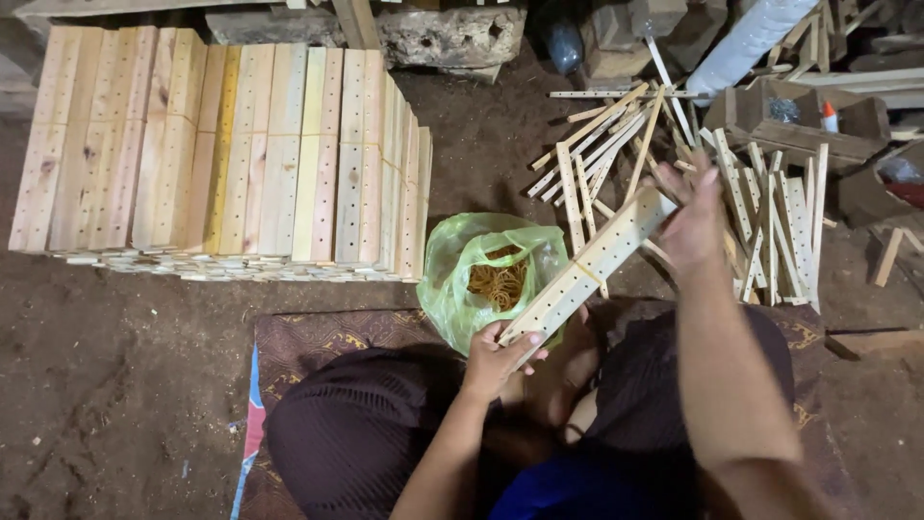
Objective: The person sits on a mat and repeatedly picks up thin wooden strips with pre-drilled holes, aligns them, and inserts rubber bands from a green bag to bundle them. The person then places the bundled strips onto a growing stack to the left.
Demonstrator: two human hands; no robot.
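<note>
Left hand point(496, 354) is pinched round the near end of a bundle of drilled wood slats point(589, 262), thumb on top. Right hand point(695, 214) sits at the far end w/ fingers spread, touching the bundle; can't tell if it's gripping. Bundle runs slanted btwn both hands, w/ a rubber band across its middle. Just beside the left hand, an open green plastic bag point(460, 252) w/ rubber bands point(497, 282) inside. Loose slats point(770, 217) lie scattered beyond the right hand. Further left, a neat stack of finished bundles point(217, 154) on the dirt floor point(115, 385).
</note>
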